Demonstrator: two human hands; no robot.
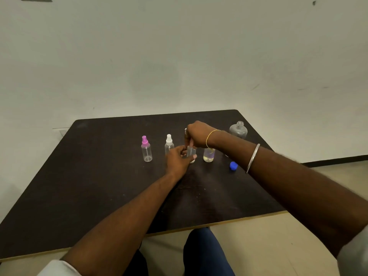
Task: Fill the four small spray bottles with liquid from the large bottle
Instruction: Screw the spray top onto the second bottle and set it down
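Both hands work the third small clear plastic spray bottle (191,153): left hand (178,159) grips its body, right hand (199,136) pinches its top — keep it upright on the dark desk (99,176).

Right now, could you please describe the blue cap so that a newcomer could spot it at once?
Start at the dark table and find the row of small spray bottles. Just right of the rightmost one, the yellowish bottle, the blue cap lies alone beside the right forearm. It is the only blue item there.
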